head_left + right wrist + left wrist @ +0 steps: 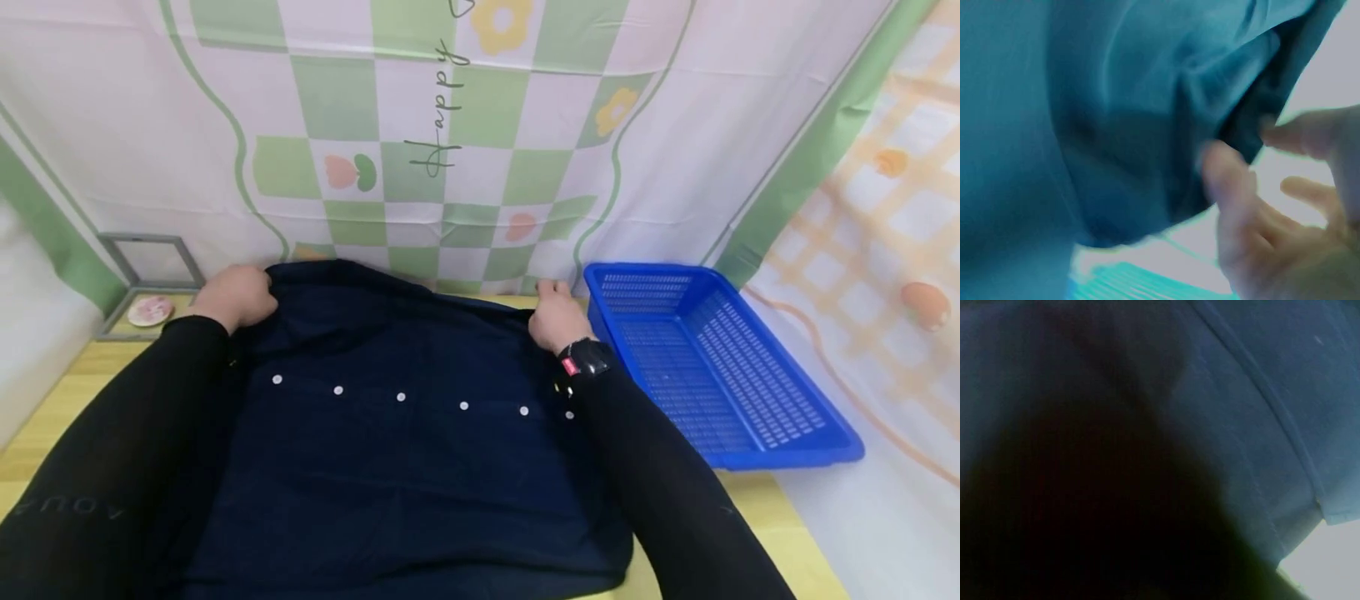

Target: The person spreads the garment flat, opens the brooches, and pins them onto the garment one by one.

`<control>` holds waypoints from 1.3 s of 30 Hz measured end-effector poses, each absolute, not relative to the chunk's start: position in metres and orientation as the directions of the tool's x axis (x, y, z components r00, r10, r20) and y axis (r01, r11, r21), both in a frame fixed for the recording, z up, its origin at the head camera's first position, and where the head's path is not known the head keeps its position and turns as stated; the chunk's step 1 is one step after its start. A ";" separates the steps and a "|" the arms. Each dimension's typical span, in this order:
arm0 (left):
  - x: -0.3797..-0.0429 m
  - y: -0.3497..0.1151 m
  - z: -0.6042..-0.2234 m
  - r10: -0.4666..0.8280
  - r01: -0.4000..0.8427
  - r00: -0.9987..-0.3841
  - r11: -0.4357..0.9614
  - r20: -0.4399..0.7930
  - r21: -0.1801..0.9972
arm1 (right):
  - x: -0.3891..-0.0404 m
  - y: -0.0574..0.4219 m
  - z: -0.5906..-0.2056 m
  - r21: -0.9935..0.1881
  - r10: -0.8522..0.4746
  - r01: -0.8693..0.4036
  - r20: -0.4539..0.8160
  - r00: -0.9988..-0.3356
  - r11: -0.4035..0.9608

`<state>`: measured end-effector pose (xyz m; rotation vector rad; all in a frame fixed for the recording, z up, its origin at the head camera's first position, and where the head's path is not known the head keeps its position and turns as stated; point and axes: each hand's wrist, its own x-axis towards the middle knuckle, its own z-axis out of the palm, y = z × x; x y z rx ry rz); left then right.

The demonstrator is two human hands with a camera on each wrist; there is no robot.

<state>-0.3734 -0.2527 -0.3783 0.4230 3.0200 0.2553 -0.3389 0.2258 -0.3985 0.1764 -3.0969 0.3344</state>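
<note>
A dark navy button-up shirt [405,467] is spread across the table, with a row of white buttons running across it. At its far left corner my left hand [238,296] grips the cloth with curled fingers. My right hand [558,318] pinches the far right edge of the shirt. In the right wrist view, the digits of the right hand [1272,231] meet at the edge of the hanging, folded cloth [1147,156]. Dark shirt cloth [1260,437] with a seam fills much of the left wrist view, where the left hand is lost in shadow.
A blue plastic basket [813,454] stands right of the shirt, close beside the right hand. Back left is a grey frame [150,240] with a pink-and-white round item [150,310] at its base. A patterned curtain [420,108] hangs behind the wooden table [52,400].
</note>
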 end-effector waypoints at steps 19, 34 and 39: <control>-0.368 -0.264 -0.373 0.283 0.284 -0.959 0.956 0.022 0.071 | -0.357 0.240 -0.385 -0.306 0.141 0.159 -0.081 -0.987 0.939; -0.350 -0.210 -0.406 0.199 0.163 -0.905 0.978 -0.375 0.127 | -0.316 0.194 -0.402 -0.118 -0.096 -0.051 -0.411 -0.906 0.992; -0.347 -0.211 -0.402 0.205 0.180 -0.911 0.978 -0.357 0.102 | -0.319 0.204 -0.407 -0.142 -0.102 -0.052 -0.369 -0.924 0.988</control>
